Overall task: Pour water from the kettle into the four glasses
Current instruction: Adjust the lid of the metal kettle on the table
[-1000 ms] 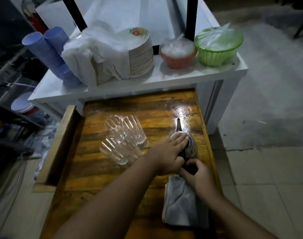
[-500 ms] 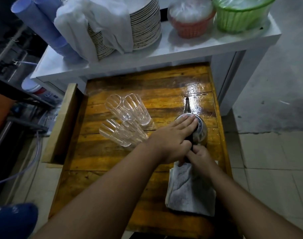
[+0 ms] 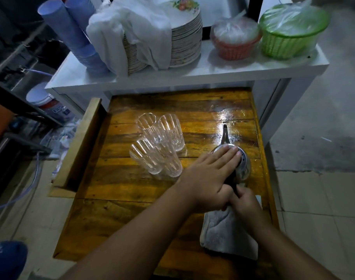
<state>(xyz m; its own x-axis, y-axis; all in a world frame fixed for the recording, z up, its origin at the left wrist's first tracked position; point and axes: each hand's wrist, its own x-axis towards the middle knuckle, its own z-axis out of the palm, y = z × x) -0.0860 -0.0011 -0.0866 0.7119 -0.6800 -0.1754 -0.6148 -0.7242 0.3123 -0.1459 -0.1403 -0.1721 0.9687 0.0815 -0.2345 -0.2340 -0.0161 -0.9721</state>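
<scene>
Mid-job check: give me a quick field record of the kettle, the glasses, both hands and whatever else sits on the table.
kettle: steel kettle upright on the wooden table, right side, spout pointing away from the person
left hand: left hand laid flat over the kettle lid
right hand: right hand gripping the dark handle at the kettle's near side
glasses: four clear glasses clustered left of the kettle, appear empty
pouring: not yet begun
cloth: grey cloth on the table under the right wrist
table surface: wet sheen beyond the spout
</scene>
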